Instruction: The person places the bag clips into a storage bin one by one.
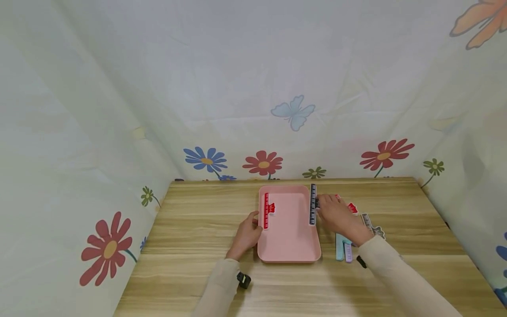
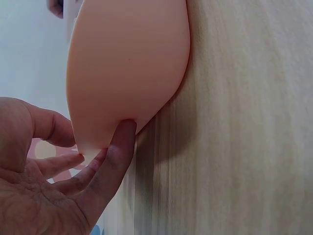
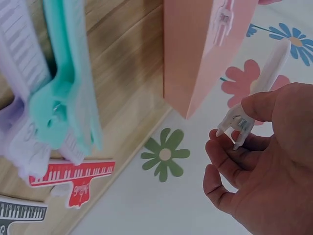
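My left hand [image 1: 246, 234] holds the left side of a pink tray [image 1: 289, 253]; in the left wrist view its fingers touch the outer wall and the rim. Inside the tray, along its left wall, lies a red clip [image 1: 266, 211] with a piano-key pattern. Between thumb and fingers, my right hand [image 1: 336, 215] pinches a black piano-key clip [image 1: 313, 204] by its handle, with the long bar over the tray's right rim. From the right wrist this clip [image 3: 271, 68] shows its pale side and a small spring.
Right of the tray several more clips lie on the wooden table [image 1: 190, 237]: teal [image 3: 61, 103], lilac [image 3: 22, 63], red [image 3: 73, 174] and black-and-white [image 1: 368, 223]. My right forearm overlaps part of them. Behind the table hangs a flowered white curtain [image 1: 237, 110].
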The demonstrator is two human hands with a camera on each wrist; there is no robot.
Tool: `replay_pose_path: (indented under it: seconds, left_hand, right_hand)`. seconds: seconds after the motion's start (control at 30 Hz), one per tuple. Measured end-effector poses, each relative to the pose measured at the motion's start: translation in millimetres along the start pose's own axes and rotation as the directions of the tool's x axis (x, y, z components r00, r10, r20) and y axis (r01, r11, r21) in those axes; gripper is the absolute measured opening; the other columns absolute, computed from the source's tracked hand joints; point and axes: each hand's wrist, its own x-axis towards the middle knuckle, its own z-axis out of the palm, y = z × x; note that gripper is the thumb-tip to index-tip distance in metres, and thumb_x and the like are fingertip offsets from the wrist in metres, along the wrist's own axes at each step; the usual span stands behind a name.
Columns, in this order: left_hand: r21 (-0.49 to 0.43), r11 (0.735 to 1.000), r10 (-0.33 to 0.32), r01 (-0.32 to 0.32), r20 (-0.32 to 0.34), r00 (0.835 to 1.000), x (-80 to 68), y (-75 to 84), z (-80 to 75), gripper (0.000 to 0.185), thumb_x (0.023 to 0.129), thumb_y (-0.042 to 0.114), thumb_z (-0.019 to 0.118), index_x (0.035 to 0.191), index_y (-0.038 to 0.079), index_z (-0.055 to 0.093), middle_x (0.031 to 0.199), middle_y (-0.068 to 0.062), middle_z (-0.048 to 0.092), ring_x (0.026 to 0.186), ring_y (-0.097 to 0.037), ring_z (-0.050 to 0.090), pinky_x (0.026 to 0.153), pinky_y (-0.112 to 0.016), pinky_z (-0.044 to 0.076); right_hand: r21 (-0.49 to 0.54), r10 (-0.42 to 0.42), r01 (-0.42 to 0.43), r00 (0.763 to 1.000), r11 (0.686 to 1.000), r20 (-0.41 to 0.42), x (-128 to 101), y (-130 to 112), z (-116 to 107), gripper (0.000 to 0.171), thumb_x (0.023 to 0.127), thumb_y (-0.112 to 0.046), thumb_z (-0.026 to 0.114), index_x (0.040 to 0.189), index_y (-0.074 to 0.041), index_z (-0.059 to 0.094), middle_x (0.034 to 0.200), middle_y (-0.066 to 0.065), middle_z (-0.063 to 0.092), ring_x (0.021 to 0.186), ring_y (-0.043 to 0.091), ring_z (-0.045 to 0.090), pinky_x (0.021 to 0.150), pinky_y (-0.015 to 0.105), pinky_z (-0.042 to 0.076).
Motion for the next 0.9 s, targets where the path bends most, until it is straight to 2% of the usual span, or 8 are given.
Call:
replay_pose_path:
  seconds: [0.2, 0.37, 0.6, 0.9]
  left_hand:
    - [-0.012, 1.000, 0.022, -0.023, -0.011, 1.000, 0.1, 0.7, -1.1, 0.053, 0.091, 0.009, 0.056, 0.142, 0.005, 0.046, 0.112, -0.017, 0.066, 0.088, -0.022, 0.063, 0.075, -0.036, 0.053]
    - [-0.005, 1.000, 0.028, -0.028, -0.012, 1.000, 0.3, 0.0, -0.1, 0.052, 0.091, 0.010, 0.056, 0.142, 0.005, 0.046, 0.111, -0.017, 0.066, 0.090, -0.022, 0.063, 0.077, -0.037, 0.054]
    - [-0.009, 1.000, 0.030, -0.030, -0.012, 0.999, -0.9, 1.2, -0.6, 0.052, 0.091, 0.010, 0.056, 0.141, 0.004, 0.046, 0.111, -0.018, 0.066, 0.090, -0.023, 0.063, 0.077, -0.038, 0.053]
    - [-0.007, 1.000, 0.026, -0.026, -0.014, 1.000, -1.3, 1.7, -0.4, 0.052, 0.090, 0.009, 0.056, 0.141, 0.004, 0.046, 0.111, -0.018, 0.066, 0.089, -0.022, 0.063, 0.075, -0.036, 0.053]
  right_hand:
    - [-0.006, -0.050, 0.050, 0.997, 0.999, -0.050, 5, -8, -2, 0.045, 0.097, -0.016, 0.057, 0.133, 0.009, 0.047, 0.126, 0.024, 0.057, 0.119, 0.039, 0.053, 0.101, 0.057, 0.044]
    - [0.004, -0.057, 0.057, 0.998, 0.998, -0.031, 10, -13, -1, 0.047, 0.097, -0.018, 0.057, 0.134, 0.008, 0.046, 0.130, 0.023, 0.056, 0.121, 0.039, 0.052, 0.102, 0.055, 0.044]
    - [-0.036, -0.045, 0.045, 0.999, 0.998, 0.005, 21, -22, 2, 0.049, 0.095, -0.021, 0.059, 0.135, 0.006, 0.046, 0.128, 0.021, 0.057, 0.118, 0.036, 0.054, 0.095, 0.056, 0.048]
    - [0.003, -0.046, 0.045, 0.999, 0.999, 0.011, 40, -35, 10, 0.046, 0.093, -0.017, 0.059, 0.131, 0.006, 0.048, 0.129, 0.022, 0.056, 0.119, 0.038, 0.055, 0.094, 0.060, 0.047]
